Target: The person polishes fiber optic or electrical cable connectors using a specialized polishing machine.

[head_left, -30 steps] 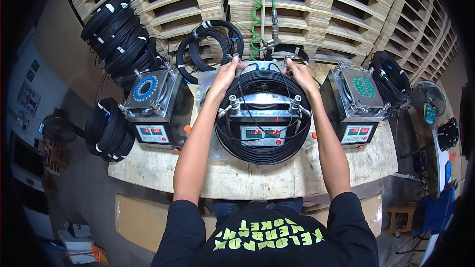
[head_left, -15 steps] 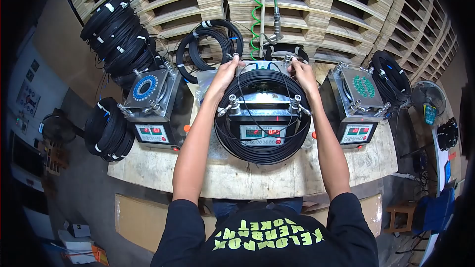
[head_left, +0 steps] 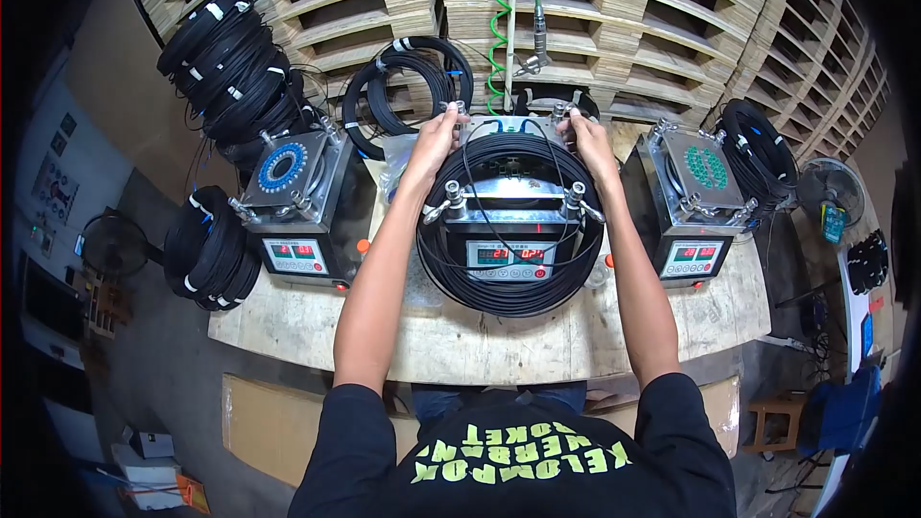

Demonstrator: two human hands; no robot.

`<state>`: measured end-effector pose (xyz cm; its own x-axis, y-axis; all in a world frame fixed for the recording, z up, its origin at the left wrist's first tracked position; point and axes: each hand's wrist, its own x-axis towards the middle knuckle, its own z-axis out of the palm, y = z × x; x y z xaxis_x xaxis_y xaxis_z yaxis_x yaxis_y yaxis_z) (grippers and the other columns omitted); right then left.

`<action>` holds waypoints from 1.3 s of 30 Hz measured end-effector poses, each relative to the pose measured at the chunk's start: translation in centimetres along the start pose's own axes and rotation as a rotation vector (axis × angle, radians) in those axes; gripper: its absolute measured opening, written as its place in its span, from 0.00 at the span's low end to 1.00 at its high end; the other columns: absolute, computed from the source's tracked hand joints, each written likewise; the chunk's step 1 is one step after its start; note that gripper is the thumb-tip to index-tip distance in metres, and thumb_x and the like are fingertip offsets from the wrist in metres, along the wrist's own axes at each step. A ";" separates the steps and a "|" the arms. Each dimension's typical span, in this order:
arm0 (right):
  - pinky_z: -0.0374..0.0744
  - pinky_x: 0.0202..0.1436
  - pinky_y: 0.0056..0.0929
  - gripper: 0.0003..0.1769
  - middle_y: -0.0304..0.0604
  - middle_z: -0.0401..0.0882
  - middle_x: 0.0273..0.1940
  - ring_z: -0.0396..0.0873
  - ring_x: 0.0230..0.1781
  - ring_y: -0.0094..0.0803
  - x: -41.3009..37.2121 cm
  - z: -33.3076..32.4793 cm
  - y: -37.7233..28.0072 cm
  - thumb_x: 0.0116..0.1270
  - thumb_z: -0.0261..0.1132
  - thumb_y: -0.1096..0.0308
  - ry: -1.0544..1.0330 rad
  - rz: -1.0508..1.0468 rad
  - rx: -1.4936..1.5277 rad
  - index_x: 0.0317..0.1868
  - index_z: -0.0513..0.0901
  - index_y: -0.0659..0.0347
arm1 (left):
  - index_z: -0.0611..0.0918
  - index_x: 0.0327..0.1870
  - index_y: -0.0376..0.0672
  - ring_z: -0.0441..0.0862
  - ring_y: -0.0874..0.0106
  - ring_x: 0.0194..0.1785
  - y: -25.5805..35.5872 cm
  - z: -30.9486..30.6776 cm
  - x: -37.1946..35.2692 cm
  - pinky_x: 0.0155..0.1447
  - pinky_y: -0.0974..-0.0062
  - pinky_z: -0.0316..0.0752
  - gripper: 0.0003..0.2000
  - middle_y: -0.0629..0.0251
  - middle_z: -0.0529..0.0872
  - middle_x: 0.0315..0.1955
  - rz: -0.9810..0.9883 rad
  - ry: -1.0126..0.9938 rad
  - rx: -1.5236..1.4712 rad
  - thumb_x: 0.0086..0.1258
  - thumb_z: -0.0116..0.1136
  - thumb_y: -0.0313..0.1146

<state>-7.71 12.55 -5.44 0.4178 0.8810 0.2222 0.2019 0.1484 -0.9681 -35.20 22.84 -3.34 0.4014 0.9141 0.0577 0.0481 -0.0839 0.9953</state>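
A polishing machine with a metal top plate (head_left: 508, 189) and a lit digital panel (head_left: 509, 259) stands in front of me. A large coil of black cable (head_left: 513, 301) hangs around it, with thin strands crossing its front. My left hand (head_left: 436, 146) has its fingers closed at the left rear clamp knob (head_left: 460, 108) of the plate. At the opposite rear corner, my right hand (head_left: 589, 146) is closed at the right rear clamp knob (head_left: 559, 111). Two front clamps (head_left: 454, 196) are untouched. The fingers' far sides are hidden.
Similar machines stand at the left (head_left: 293, 192) and right (head_left: 693, 192) on the wooden table (head_left: 460, 355). Stacked black cable coils (head_left: 225, 67) rise at the far left. A green air hose with a metal air gun (head_left: 539, 38) hangs before wooden pallets (head_left: 384, 10).
Both hands stay at the rear knobs, with only slight finger shifts. The air gun has swung slightly, and digits on the middle panel differ.
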 end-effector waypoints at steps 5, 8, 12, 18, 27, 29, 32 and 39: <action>0.76 0.34 0.26 0.32 0.40 0.83 0.28 0.80 0.29 0.23 0.5 -0.2 0.7 0.82 0.52 0.46 0.025 0.007 -0.060 0.36 0.87 0.69 | 0.88 0.50 0.40 0.67 0.81 0.30 0.7 0.2 -0.4 0.36 0.81 0.64 0.32 0.75 0.73 0.26 -0.019 -0.055 0.018 0.82 0.40 0.61; 0.76 0.34 0.25 0.33 0.40 0.83 0.27 0.80 0.29 0.23 0.0 -0.3 -0.4 0.82 0.52 0.46 0.018 0.012 -0.177 0.36 0.87 0.69 | 0.88 0.49 0.39 0.68 0.80 0.29 1.0 0.2 -0.7 0.36 0.79 0.65 0.32 0.73 0.75 0.25 -0.024 -0.052 0.030 0.82 0.40 0.61; 0.74 0.35 0.22 0.33 0.38 0.82 0.27 0.77 0.28 0.21 0.1 -0.3 -0.6 0.82 0.52 0.45 -0.029 -0.042 -0.245 0.35 0.87 0.69 | 0.88 0.46 0.37 0.71 0.79 0.29 -0.3 0.0 0.2 0.36 0.78 0.67 0.33 0.68 0.79 0.26 0.009 -0.006 0.038 0.82 0.41 0.60; 0.73 0.30 0.23 0.31 0.39 0.81 0.25 0.75 0.25 0.22 -0.1 0.1 -0.3 0.82 0.53 0.49 0.018 -0.018 0.010 0.34 0.87 0.68 | 0.88 0.45 0.37 0.73 0.78 0.30 -0.8 0.0 0.5 0.38 0.77 0.69 0.33 0.68 0.79 0.28 0.037 0.045 0.040 0.81 0.42 0.61; 0.74 0.30 0.25 0.30 0.39 0.80 0.23 0.76 0.23 0.23 -0.1 0.2 0.0 0.82 0.53 0.50 0.041 -0.067 -0.052 0.34 0.86 0.69 | 0.89 0.44 0.38 0.73 0.79 0.31 0.0 0.3 0.2 0.38 0.78 0.69 0.32 0.70 0.78 0.26 0.052 -0.027 0.049 0.82 0.42 0.61; 0.74 0.31 0.26 0.31 0.40 0.80 0.23 0.76 0.23 0.24 -0.1 0.1 -0.1 0.82 0.53 0.49 0.040 -0.083 -0.140 0.32 0.86 0.69 | 0.89 0.44 0.38 0.72 0.79 0.31 -0.8 0.1 0.7 0.38 0.78 0.69 0.33 0.71 0.77 0.24 0.072 -0.022 0.073 0.82 0.41 0.61; 0.74 0.32 0.28 0.32 0.40 0.81 0.23 0.77 0.24 0.25 -0.1 -0.1 -0.3 0.82 0.52 0.49 0.018 -0.105 -0.213 0.31 0.86 0.69 | 0.89 0.43 0.38 0.72 0.79 0.30 -0.3 0.2 0.1 0.38 0.78 0.68 0.33 0.72 0.75 0.23 0.047 -0.004 0.056 0.82 0.41 0.61; 0.73 0.31 0.26 0.30 0.38 0.81 0.25 0.75 0.24 0.22 -0.3 0.2 -0.4 0.82 0.53 0.50 0.021 -0.108 -0.107 0.33 0.86 0.68 | 0.88 0.43 0.37 0.71 0.78 0.31 -0.6 0.1 0.2 0.38 0.78 0.68 0.32 0.69 0.77 0.29 0.037 0.053 0.029 0.81 0.43 0.60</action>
<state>-8.10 12.28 -5.18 0.4069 0.8525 0.3280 0.3392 0.1923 -0.9208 -35.04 23.03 -3.92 0.3544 0.9299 0.0988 0.0612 -0.1285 0.9898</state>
